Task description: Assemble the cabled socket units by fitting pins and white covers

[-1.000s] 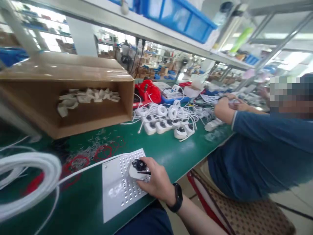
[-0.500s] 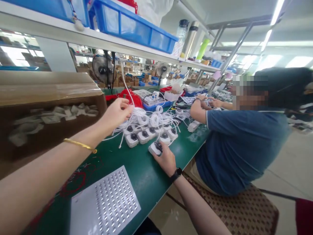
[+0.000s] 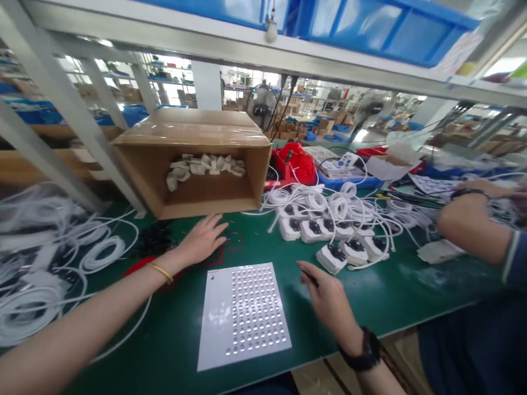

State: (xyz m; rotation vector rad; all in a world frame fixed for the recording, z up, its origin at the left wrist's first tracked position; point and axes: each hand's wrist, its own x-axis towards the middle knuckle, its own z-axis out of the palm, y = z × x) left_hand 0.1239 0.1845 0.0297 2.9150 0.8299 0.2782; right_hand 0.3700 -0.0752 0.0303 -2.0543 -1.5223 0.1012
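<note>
They wear a gold bangle [image 3: 161, 271], black watch [image 3: 363, 351] and, seemingly, dark trousers [image 3: 274, 386].

The left hand [image 3: 201, 241], fingers spread, was beyond the sheet's [image 3: 216, 329] far left corner; the right hand [image 3: 331, 302], seemingly pinching, was right of it.

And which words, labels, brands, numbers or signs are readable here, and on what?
Nothing is readable.
White rectangular sheet with rows of clear round dots: a tiny reddish mark at its far left corner, too small to read.
White paper with dark markings, toward the right: too blurred to read.
</note>
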